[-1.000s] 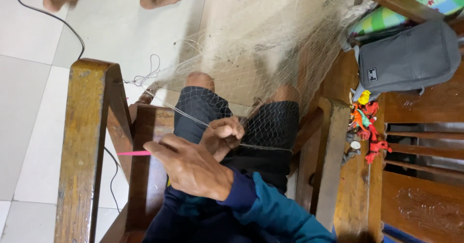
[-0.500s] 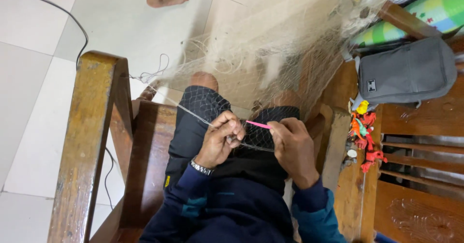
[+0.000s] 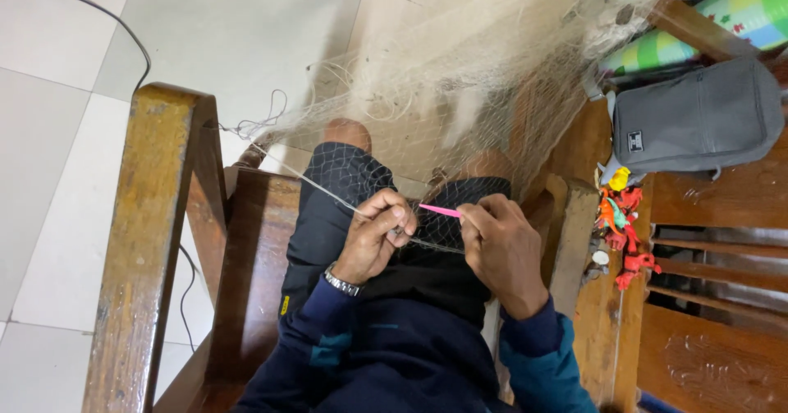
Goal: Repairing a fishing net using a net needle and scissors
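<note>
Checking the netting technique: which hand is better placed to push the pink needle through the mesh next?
Probably the right hand: it grips the pink needle, while the left hand pinches the net.

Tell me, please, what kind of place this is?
Probably a room in a home, used for net work. The person sits on a wooden chair over a pale tiled floor, with a fishing net across the knees and a grey bag on wooden furniture nearby.
</note>
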